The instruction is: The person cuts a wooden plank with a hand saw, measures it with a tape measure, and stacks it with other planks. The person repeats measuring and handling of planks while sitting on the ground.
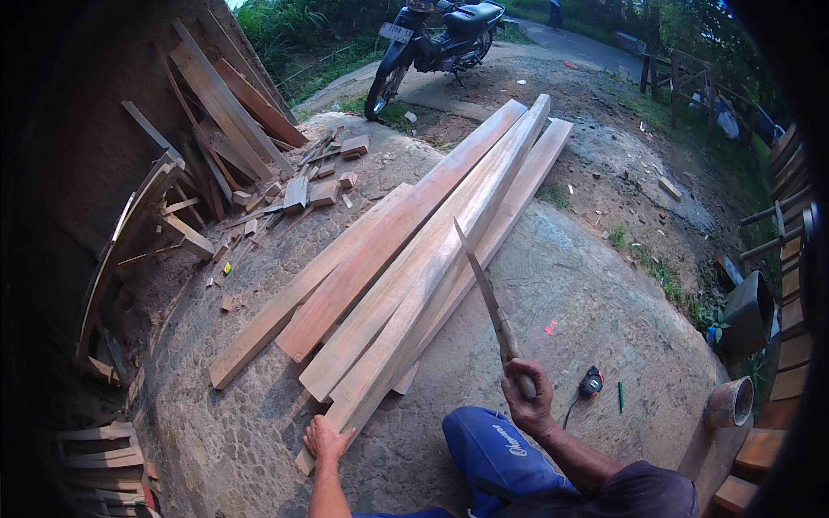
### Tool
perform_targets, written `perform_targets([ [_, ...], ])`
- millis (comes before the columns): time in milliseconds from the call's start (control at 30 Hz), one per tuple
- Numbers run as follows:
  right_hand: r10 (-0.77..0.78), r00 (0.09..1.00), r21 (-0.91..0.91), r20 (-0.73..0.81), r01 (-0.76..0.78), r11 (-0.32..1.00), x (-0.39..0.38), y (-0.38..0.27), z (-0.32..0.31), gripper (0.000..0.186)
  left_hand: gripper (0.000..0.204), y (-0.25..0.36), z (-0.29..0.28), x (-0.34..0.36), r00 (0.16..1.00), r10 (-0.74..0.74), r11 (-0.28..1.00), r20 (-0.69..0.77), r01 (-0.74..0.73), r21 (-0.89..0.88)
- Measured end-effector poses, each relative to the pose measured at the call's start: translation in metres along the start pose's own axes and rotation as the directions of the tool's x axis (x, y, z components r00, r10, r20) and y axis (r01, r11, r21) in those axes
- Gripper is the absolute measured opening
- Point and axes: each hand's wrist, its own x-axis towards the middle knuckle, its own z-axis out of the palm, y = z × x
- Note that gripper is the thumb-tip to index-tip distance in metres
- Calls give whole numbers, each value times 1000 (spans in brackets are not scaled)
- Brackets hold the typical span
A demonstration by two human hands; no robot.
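Observation:
My left hand (327, 438) grips the near end of a long wooden beam (399, 344), its fingers over the top edge. This beam lies on the right part of a stack of several long timbers (363, 274), which slant away toward the far right. My right hand (530, 399) is wrapped around the handle of a handsaw (485, 289). The saw's narrow, tapering blade points up and away, apart from the wood. Right of that hand, a tape measure (591, 382) and a green pen or pencil (621, 396) lie on the concrete.
Offcuts (324, 192) are scattered at the far left, beside planks (226, 108) leaning on a wall. A motorcycle (436, 47) stands at the back. To the right are a dark bin (748, 315), a cylindrical container (730, 403) and stacked boards (790, 345). My bent knee (492, 449) is close by.

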Motion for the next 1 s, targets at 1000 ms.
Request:
perform_targets([
  [1000, 175, 949, 91, 262, -205, 975, -149, -161, 144, 61, 80, -35, -5, 13, 946, 317, 947, 62, -312, -77],
])
